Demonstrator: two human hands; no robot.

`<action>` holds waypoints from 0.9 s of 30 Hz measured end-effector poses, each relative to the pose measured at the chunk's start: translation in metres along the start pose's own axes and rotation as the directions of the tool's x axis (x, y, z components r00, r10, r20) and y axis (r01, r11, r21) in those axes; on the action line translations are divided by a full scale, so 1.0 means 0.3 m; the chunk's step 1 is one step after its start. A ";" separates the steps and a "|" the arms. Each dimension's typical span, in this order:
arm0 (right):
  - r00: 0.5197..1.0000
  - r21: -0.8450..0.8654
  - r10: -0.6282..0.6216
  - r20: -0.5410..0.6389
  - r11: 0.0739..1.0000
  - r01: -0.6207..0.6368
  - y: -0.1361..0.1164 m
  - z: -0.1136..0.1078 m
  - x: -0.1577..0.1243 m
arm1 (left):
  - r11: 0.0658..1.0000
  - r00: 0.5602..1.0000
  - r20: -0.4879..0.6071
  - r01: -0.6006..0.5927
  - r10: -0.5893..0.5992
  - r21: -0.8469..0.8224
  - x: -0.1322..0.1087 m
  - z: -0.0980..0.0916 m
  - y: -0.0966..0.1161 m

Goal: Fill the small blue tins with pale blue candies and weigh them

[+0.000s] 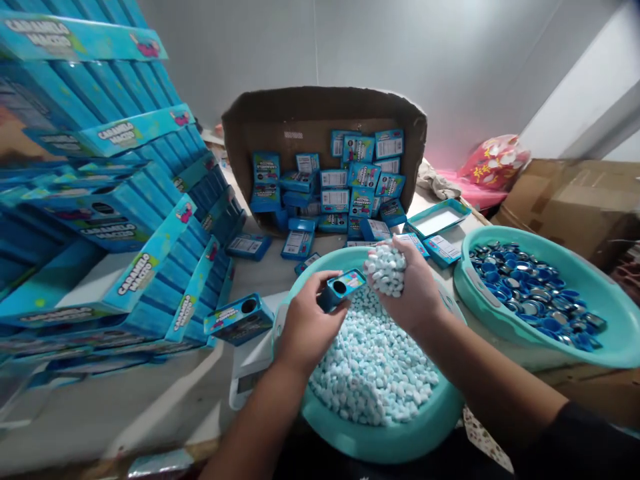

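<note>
My left hand (pixel 307 323) is wrapped around a small blue candy box (pixel 354 281), whose top has a round dark hole. A heap of small white and pale blue candies (pixel 387 270) lies in my right hand (pixel 417 287), cupped just right of that box. Both hands are over a turquoise tub (pixel 385 448) filled with loose candies (pixel 375 367) of the same kind. Left of the tub, a second blue box (pixel 241 320) with a round hole sits by a white scale-like device (pixel 242 395), partly hidden by my left forearm.
Stacked blue display cartons (pixel 125 280) rise at the left. At the back, an open cardboard box (pixel 280 127) on its side holds several blue candy boxes (pixel 363 175). A turquoise basin (pixel 555 355) of blue and silver round caps (pixel 533 293) stands right, near a brown carton (pixel 565 200).
</note>
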State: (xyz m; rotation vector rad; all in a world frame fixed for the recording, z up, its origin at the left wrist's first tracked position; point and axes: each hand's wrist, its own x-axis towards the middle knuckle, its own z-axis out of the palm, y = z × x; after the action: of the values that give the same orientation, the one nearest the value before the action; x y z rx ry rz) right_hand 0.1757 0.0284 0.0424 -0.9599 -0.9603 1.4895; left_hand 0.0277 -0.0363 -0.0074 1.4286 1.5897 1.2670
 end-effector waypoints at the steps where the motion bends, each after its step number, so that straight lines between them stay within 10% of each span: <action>1: 0.999 0.057 0.035 -0.022 0.998 -0.034 -0.013 0.014 0.003 | 1.000 0.999 0.047 -0.009 0.008 0.015 -0.003 0.004 0.003; 9: 0.983 0.244 0.178 -0.047 0.956 -0.162 0.004 0.065 0.004 | 0.998 0.988 0.141 -0.060 0.061 -0.012 -0.017 0.013 0.018; 27: 0.999 0.222 0.030 0.020 0.974 -0.034 0.025 0.048 -0.033 | 0.989 0.970 0.200 -0.126 0.140 -0.079 -0.022 0.014 0.013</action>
State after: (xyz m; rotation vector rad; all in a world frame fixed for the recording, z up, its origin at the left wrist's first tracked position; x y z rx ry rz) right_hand 0.1608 0.0168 0.0412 -0.8047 -0.7730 1.5969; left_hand 0.0343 -0.0418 -0.0061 1.5914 1.3229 1.1921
